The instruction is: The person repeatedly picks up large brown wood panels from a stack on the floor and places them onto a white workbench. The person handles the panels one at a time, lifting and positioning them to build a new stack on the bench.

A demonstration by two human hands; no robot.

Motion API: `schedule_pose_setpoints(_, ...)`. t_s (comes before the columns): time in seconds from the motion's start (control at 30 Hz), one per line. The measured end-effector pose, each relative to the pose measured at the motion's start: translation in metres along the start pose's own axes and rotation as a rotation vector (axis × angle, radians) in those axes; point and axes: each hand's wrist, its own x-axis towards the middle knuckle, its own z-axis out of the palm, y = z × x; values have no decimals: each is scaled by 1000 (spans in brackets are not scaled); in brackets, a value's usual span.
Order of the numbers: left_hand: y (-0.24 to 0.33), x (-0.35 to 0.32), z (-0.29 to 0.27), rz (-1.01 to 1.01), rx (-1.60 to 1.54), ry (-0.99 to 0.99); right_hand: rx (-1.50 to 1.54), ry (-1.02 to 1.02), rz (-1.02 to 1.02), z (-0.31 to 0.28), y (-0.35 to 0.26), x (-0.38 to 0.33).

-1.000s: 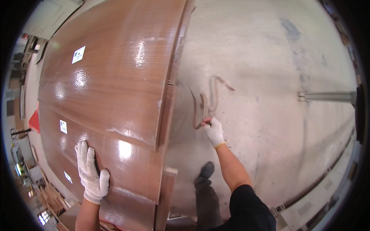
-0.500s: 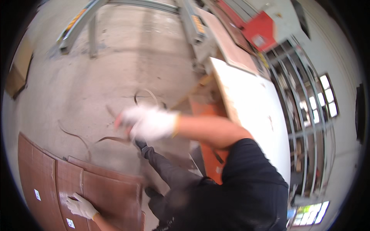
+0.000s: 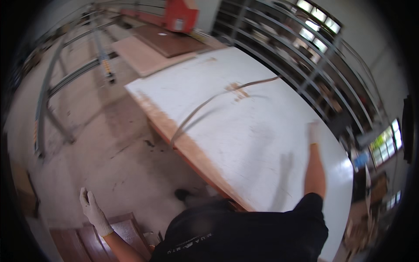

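Note:
My left hand (image 3: 93,214), in a white knit glove, is raised above the brown panels (image 3: 98,242) at the lower left. Its fingers are stretched out and it holds nothing. On the far side of the body, my right hand (image 3: 313,132) is over the white tabletop (image 3: 262,148), arm extended. Motion smears its fingers, so their shape does not show. A long, thin brown strip (image 3: 205,103) arches across the tabletop, apart from both hands. Part of it casts a separate shadow, and its near end reaches the worn wooden edge.
Grey metal shelving (image 3: 314,70) runs behind the table. A pinkish board (image 3: 144,54) and a brown panel (image 3: 168,40) lie beyond it, near a red machine part (image 3: 180,17). Metal rails (image 3: 74,78) stand on the concrete floor (image 3: 118,153) at the left.
My left hand has lifted off the brown panels. My right hand has swung from above the floor to over the white table. The view has turned right; the strip now shows across the tabletop.

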Motion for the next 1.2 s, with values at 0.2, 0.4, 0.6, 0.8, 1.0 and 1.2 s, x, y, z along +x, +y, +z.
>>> schedule_pose_setpoints(0.2, 83, -39, 134, -129, -80, -451, 846, -305, -95, -65, -198, -189)
schedule_pose_setpoints(0.4, 137, -102, 200, 152, 120, -644, 1271, -207, -416, -233, -222, -177)
schedule_pose_setpoints(0.6, 164, -142, 230, -3, 368, -1009, 1100, 37, -1180, -305, -312, -166)
schedule_pose_setpoints(0.8, 217, -148, 159, 589, -31, -452, 802, -42, -1583, -252, -274, -86)
schedule_pose_setpoints(1.0, 212, -81, 143, 629, 25, -183, 594, 129, -38, -154, -22, 183)
schedule_pose_setpoints(1.2, 193, -53, 305, -81, -244, -721, 1163, -220, -52, -67, -229, 93)
